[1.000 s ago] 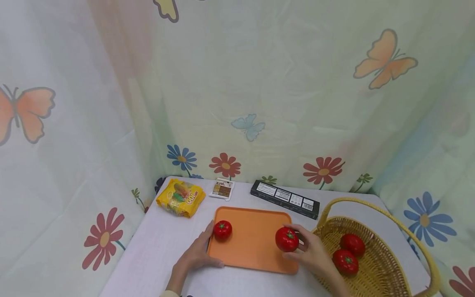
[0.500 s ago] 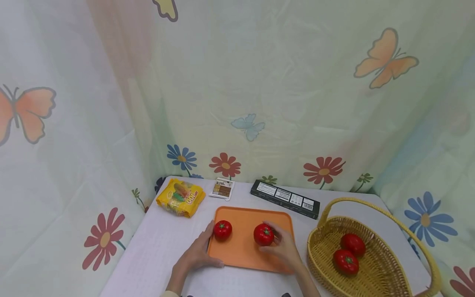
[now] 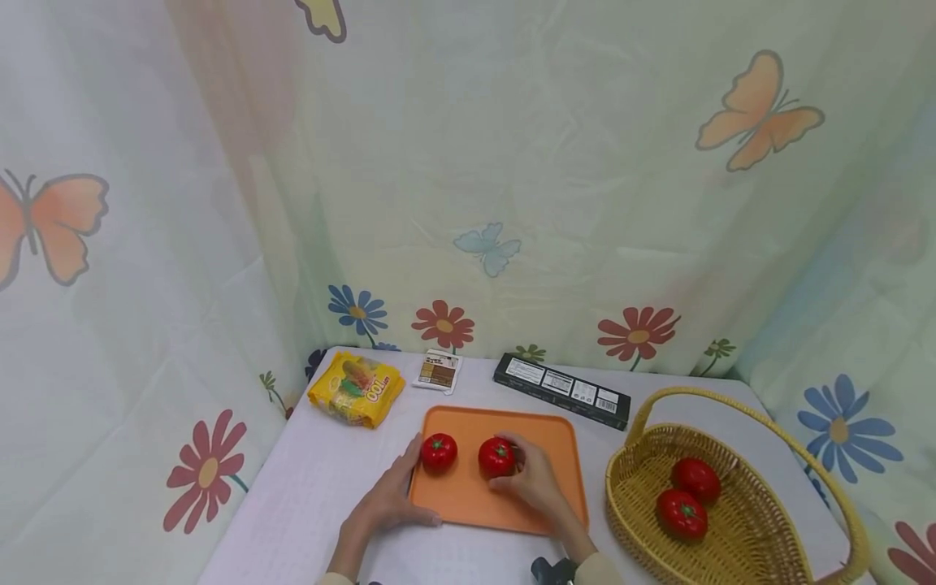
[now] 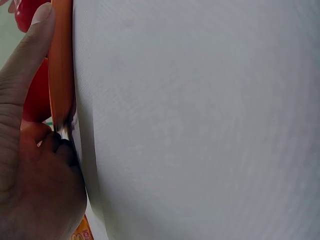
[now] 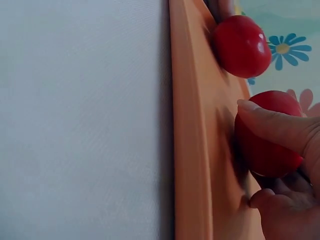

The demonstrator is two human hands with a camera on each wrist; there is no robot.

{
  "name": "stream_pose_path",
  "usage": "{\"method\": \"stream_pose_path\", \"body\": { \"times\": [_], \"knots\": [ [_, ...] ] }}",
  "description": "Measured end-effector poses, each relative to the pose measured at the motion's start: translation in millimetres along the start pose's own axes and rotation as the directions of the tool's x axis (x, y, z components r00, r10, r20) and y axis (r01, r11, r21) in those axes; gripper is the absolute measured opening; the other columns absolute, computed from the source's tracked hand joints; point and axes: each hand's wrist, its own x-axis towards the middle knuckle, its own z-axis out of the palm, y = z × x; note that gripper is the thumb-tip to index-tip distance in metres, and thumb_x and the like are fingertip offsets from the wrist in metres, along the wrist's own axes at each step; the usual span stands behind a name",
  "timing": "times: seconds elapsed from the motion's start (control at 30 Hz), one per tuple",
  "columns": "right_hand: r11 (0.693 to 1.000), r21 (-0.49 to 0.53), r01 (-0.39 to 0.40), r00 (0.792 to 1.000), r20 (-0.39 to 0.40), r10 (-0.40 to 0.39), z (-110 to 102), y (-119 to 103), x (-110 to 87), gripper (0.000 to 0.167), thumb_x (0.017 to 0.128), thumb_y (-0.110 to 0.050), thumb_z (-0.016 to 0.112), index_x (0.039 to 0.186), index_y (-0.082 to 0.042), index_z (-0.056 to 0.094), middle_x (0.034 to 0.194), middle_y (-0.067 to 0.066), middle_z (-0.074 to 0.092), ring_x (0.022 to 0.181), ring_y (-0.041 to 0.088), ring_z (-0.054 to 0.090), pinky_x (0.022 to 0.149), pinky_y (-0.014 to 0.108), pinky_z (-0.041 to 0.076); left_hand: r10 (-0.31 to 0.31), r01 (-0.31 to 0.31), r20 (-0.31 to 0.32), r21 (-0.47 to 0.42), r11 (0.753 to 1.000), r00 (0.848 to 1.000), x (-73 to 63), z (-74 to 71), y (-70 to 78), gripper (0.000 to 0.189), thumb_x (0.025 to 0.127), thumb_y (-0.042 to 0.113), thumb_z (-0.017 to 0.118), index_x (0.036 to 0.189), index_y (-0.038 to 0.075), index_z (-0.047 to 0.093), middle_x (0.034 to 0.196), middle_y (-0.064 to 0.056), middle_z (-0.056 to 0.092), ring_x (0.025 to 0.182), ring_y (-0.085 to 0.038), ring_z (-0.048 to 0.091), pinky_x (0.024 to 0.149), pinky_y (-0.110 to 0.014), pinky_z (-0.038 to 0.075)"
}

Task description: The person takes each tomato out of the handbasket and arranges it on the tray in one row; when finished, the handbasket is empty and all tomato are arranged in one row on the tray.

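Note:
An orange rectangular tray lies on the white-covered table. My left hand holds its near left corner, the thumb along the front edge and the fingers at the left side. Just inside that side sits a red tomato with a green top. My right hand grips a second tomato between thumb and fingers, low over the middle of the tray. In the right wrist view the thumb lies across this held tomato, and the other tomato is a short gap away.
To the right stands a yellow wicker basket with a tall handle and two tomatoes inside. Behind the tray lie a yellow snack bag, a small white-and-brown packet and a long black box. A flowered curtain closes off the back.
My right hand has carried its tomato leftward from the tray's right side to the middle, nearer the other tomato. The left hand has stayed at the tray's corner.

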Motion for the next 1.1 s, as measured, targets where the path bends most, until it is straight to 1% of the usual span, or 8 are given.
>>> {"method": "stream_pose_path", "body": {
  "times": [0.1,0.2,0.37,0.53,0.8,0.9,1.1],
  "knots": [
    [0.999,-0.029,-0.013,1.000,-0.006,0.013,5,-1,3.0,0.075,0.072,-0.001,0.100,0.140,-0.004,0.067,0.139,0.018,0.069,0.130,0.044,0.065,0.111,0.057,0.055,0.001,-0.001,0.005,-0.004,1.000,1.000,0.2,0.3,0.2,0.144,0.065,0.048,0.104,0.175,0.023,0.015,0.180,-0.010,0.021,0.165,-0.043,0.018,0.127,-0.070,0.026],
    [0.999,-0.040,-0.017,1.000,-0.004,0.017,8,-2,4.5,0.077,0.071,-0.001,0.100,0.140,-0.002,0.066,0.138,0.018,0.069,0.130,0.044,0.064,0.109,0.056,0.057,-0.003,0.004,0.013,-0.007,1.000,1.000,0.1,0.5,0.4,0.144,0.065,0.049,0.104,0.175,0.023,0.015,0.180,-0.009,0.020,0.165,-0.042,0.017,0.128,-0.069,0.024],
    [0.999,-0.028,-0.041,0.998,0.041,0.042,12,-6,8.2,0.079,0.073,-0.001,0.099,0.143,-0.002,0.062,0.140,0.018,0.068,0.135,0.045,0.060,0.109,0.055,0.057,-0.011,0.011,0.006,0.002,1.000,1.000,-0.7,-0.6,0.9,0.145,0.064,0.050,0.104,0.175,0.021,0.015,0.180,-0.011,0.021,0.164,-0.046,0.017,0.128,-0.071,0.023],
    [0.998,-0.039,-0.039,0.996,0.076,0.042,18,-9,13.9,0.080,0.074,0.000,0.098,0.144,-0.005,0.059,0.141,0.017,0.066,0.138,0.045,0.056,0.107,0.056,0.058,-0.010,0.011,-0.003,0.011,1.000,1.000,0.0,-0.1,-0.6,0.144,0.064,0.050,0.103,0.175,0.023,0.016,0.180,-0.009,0.022,0.165,-0.043,0.018,0.128,-0.070,0.025],
    [0.998,-0.058,-0.026,0.997,0.076,0.031,25,-11,14.3,0.080,0.073,0.000,0.098,0.143,-0.006,0.059,0.141,0.016,0.067,0.137,0.045,0.056,0.110,0.058,0.056,-0.011,0.011,-0.003,0.009,1.000,1.000,-0.5,-1.1,-0.3,0.144,0.065,0.050,0.103,0.175,0.024,0.016,0.180,-0.009,0.021,0.165,-0.045,0.017,0.127,-0.072,0.024],
    [0.997,-0.066,-0.032,0.997,0.074,0.037,25,-12,15.2,0.079,0.074,-0.001,0.098,0.142,-0.008,0.060,0.141,0.015,0.067,0.138,0.043,0.056,0.112,0.059,0.054,-0.016,0.016,-0.002,0.010,1.000,1.000,-0.2,-1.2,0.9,0.144,0.064,0.051,0.103,0.175,0.024,0.016,0.180,-0.009,0.021,0.164,-0.046,0.016,0.127,-0.073,0.023],
    [0.997,-0.080,-0.024,0.997,0.077,0.030,25,-13,15.4,0.079,0.073,-0.001,0.099,0.141,-0.008,0.059,0.140,0.016,0.067,0.137,0.043,0.056,0.114,0.060,0.053,-0.018,0.018,0.001,0.011,1.000,1.000,0.2,-0.1,-0.2,0.145,0.064,0.053,0.103,0.175,0.024,0.015,0.180,-0.008,0.020,0.164,-0.047,0.015,0.127,-0.073,0.022]
  ]
}}
